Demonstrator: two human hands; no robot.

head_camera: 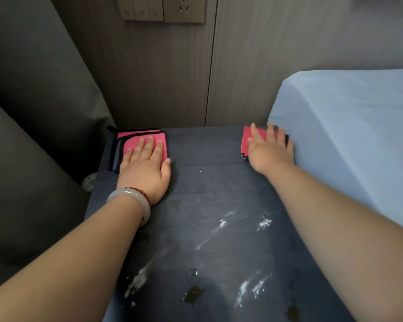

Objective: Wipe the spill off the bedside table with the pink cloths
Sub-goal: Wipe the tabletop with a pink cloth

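Two folded pink cloths lie at the far end of the dark blue bedside table. My left hand presses flat on the left pink cloth, which has black and grey edging, at the far left corner. My right hand lies flat with spread fingers on the right pink cloth at the far right corner, hiding most of it. White smears and wet patches of the spill cover the near half of the table, between my forearms.
A bed with a light blue sheet borders the table on the right. Dark grey fabric rises along the left. A wooden wall panel with switches and a socket stands behind. A small crumpled object sits left of the table.
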